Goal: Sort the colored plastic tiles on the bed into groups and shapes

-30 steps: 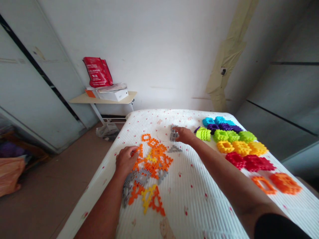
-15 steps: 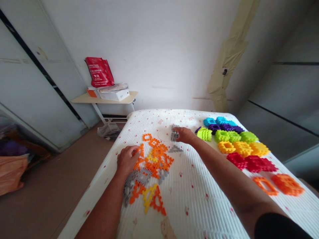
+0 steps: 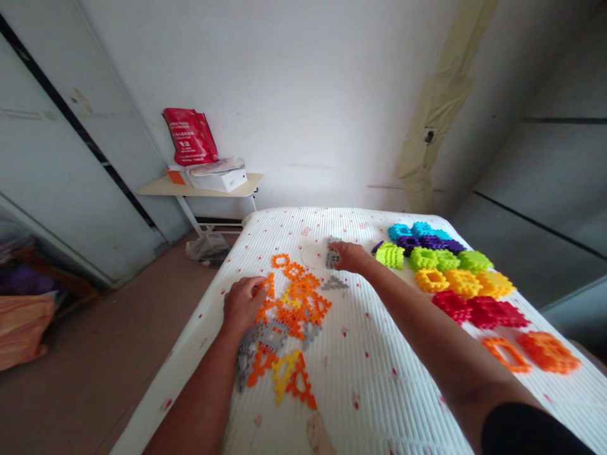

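At the left edge of a loose pile of orange interlocking building tiles (image 3: 303, 289) is my left hand (image 3: 243, 303). Its fingers are curled down around an orange tile there, mostly hidden by the hand. My right hand (image 3: 353, 256) reaches farther out, thumb and fingers closed on a grey interlocking tile (image 3: 332, 258), part of a small grey stack lying on the bed. Just nearer to me lies a grey triangular tile (image 3: 334, 284). Several grey tiles (image 3: 274, 335), a yellow triangle (image 3: 285, 374) and an orange triangle (image 3: 301, 383) lie at the pile's near end.
Tiles grouped by colour stand in rows on the right: blue (image 3: 422, 229), purple (image 3: 431, 242), green (image 3: 427, 259), yellow (image 3: 462, 284), red (image 3: 488, 312), orange (image 3: 547, 352). All rest on a white ribbed bedcover (image 3: 370, 392). A small table (image 3: 159, 187) holds a red bag (image 3: 188, 136).
Almost nothing differs. Both hands keep their places at the orange pile and the grey stack; the view has shifted very slightly.
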Demonstrator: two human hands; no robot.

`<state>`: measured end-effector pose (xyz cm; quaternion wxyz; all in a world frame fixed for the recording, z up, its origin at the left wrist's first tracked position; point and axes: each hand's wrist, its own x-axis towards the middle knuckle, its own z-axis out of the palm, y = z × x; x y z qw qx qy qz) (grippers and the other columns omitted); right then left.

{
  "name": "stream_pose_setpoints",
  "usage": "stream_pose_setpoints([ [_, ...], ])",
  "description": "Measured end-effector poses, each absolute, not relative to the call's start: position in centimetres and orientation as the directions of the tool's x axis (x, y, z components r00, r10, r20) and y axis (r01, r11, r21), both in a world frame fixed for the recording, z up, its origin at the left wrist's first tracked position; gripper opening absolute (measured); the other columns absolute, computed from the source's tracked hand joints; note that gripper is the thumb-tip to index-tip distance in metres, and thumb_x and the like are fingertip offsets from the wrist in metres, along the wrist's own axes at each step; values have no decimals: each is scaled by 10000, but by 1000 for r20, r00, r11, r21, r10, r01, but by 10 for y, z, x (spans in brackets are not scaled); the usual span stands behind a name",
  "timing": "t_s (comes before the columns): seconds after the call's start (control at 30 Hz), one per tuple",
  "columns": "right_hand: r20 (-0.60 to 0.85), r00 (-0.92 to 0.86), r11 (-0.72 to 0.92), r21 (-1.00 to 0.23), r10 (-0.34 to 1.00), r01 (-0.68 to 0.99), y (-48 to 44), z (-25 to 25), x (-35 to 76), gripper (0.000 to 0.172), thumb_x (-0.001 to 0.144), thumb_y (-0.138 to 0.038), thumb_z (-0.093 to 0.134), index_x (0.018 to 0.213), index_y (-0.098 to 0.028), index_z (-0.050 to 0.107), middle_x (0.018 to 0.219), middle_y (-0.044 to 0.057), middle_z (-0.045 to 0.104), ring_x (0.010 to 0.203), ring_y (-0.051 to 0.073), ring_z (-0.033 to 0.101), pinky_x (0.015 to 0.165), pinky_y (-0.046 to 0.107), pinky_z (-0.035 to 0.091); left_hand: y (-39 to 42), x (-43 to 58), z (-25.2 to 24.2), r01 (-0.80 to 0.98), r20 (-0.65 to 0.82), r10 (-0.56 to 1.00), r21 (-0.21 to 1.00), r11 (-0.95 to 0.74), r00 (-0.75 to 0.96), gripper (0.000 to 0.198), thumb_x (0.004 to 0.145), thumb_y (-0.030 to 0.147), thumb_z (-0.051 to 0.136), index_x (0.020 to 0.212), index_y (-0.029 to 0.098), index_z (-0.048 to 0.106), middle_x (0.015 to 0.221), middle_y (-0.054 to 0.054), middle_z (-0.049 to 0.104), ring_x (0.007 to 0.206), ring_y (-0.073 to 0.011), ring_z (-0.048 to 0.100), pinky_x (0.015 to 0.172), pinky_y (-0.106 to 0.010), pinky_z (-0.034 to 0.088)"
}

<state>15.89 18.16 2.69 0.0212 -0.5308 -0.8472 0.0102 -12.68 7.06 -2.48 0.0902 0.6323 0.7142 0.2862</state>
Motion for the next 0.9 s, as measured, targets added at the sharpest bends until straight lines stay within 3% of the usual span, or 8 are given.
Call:
stream_pose_setpoints([
  [0.17, 35, -426, 427, -39, 904, 904, 173, 38, 157, 613, 689, -258, 638, 1280, -246, 479, 1255, 105, 560, 1056, 273, 571, 848, 418, 445, 70, -127, -26, 855, 241, 952, 517, 37, -187, 313, 777, 351, 486, 1009, 223, 653, 1038, -39, 659, 973, -202, 581, 879, -330, 439],
  [0.3, 161, -472, 488, -87, 867, 868, 154, 51, 151, 536, 730, -246, 614, 1253, -229, 499, 1241, 113, 563, 1059, 268, 555, 871, 427, 415, 70, -127, -27, 845, 253, 949, 535, 26, -189, 304, 789, 356, 486, 1003, 226, 658, 1032, -40, 664, 983, -200, 581, 889, -332, 435],
  [0.4, 256, -568, 618, -196, 782, 762, 122, 53, 137, 406, 764, -200, 587, 1169, -202, 559, 1115, 93, 630, 997, 216, 575, 856, 350, 413, 71, -128, -28, 839, 246, 949, 544, 34, -198, 301, 812, 349, 457, 1007, 234, 656, 1034, -35, 664, 993, -197, 579, 895, -334, 430],
  [0.53, 272, -747, 793, -271, 607, 546, 66, 47, 109, 249, 789, -217, 582, 1036, -194, 608, 1008, 67, 651, 932, 187, 573, 807, 318, 394, 71, -128, -28, 824, 257, 945, 566, 24, -204, 341, 830, 368, 418, 1011, 207, 658, 1040, -50, 661, 990, -197, 582, 896, -331, 432],
  [0.7, 204, -883, 904, -169, 422, 392, 21, 34, 80, 263, 771, -301, 613, 1003, -182, 583, 1030, 77, 633, 965, 223, 506, 766, 352, 353, 69, -126, -24, 828, 259, 943, 561, 29, -208, 348, 823, 362, 408, 1001, 207, 664, 1032, -51, 665, 987, -206, 580, 901, -334, 433],
  [0.9, 206, -886, 909, -75, 416, 409, 16, 16, 69, 124, 861, -265, 493, 885, -178, 578, 884, 53, 638, 875, 207, 491, 735, 371, 329, 69, -125, -22, 838, 260, 944, 544, 31, -203, 333, 818, 343, 409, 992, 222, 667, 1025, -43, 666, 981, -203, 581, 904, -330, 434],
])
